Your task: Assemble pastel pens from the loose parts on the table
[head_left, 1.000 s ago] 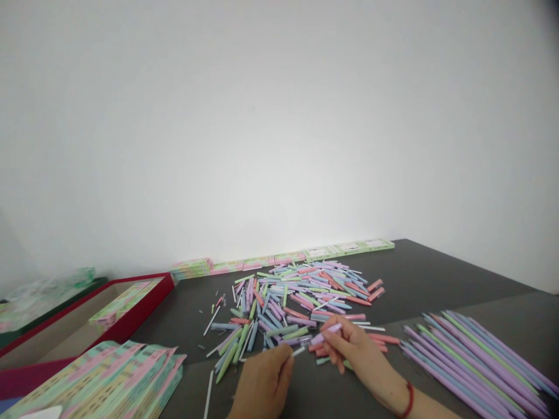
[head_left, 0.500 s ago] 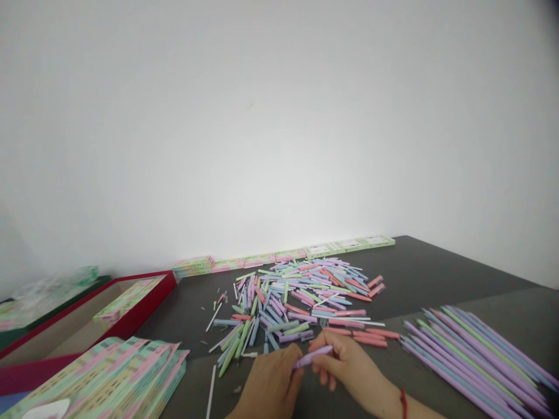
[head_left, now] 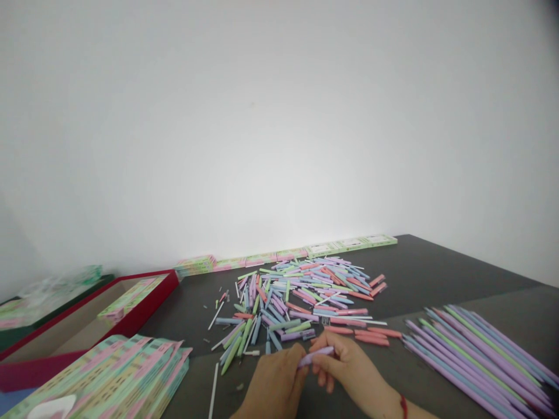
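Observation:
A short light-purple pen piece (head_left: pixel 317 355) with a tapered end is held between both hands. My left hand (head_left: pixel 279 375) is closed around its left end, which the fingers hide. On the other end my right hand (head_left: pixel 343 364), with a red cord at its wrist, pinches with thumb and fingers. Just beyond the hands lies a loose pile of pen parts (head_left: pixel 279 317) in purple, blue, green and coral. Several coral pieces (head_left: pixel 371 337) rest close to the right hand's fingers.
Long pastel pens (head_left: pixel 476 361) lie side by side at right. Printed packs (head_left: pixel 126 372) are fanned out at front left, near an open red box (head_left: pixel 168 285) and clear plastic wrapping (head_left: pixel 61 291). More packs (head_left: pixel 323 250) line the wall. A thin white stick (head_left: pixel 213 390) lies left of the hands.
The view has shifted slightly, moving the scene a little to the right. Both hands keep their hold on the purple pen piece with hardly any visible movement.

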`<state>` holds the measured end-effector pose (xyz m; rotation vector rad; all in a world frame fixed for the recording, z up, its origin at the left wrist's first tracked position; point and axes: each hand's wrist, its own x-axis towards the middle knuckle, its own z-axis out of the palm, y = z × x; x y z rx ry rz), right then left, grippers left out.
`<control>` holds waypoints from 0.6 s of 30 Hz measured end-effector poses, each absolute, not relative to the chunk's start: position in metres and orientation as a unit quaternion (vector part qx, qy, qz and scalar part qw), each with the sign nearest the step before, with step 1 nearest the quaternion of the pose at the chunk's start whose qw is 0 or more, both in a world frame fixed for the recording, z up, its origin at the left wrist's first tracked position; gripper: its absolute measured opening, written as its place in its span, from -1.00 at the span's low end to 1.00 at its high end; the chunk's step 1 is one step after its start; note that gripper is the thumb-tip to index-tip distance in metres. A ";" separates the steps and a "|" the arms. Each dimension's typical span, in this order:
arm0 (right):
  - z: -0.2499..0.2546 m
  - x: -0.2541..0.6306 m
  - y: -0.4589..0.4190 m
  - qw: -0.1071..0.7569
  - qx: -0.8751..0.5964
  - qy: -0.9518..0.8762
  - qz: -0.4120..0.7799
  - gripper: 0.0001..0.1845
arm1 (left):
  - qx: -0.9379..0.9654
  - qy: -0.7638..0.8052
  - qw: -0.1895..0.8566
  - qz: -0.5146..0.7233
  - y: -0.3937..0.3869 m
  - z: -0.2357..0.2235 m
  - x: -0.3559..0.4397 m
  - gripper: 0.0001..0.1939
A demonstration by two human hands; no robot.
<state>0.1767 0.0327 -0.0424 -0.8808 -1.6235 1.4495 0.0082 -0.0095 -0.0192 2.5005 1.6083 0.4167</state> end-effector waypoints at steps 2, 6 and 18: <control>-0.045 0.177 0.033 0.370 -0.369 -0.648 0.554 -0.86 | 0.831 0.537 0.068 0.131 -0.010 -0.018 0.009 -0.83; -0.047 0.181 0.035 0.324 -0.412 -0.697 0.490 -0.81 | 0.834 0.541 0.052 0.097 -0.010 -0.016 0.011 -0.85; -0.029 0.195 0.036 0.276 -0.384 -0.811 0.346 -0.88 | 0.825 0.556 0.038 0.093 -0.013 -0.011 0.011 -0.87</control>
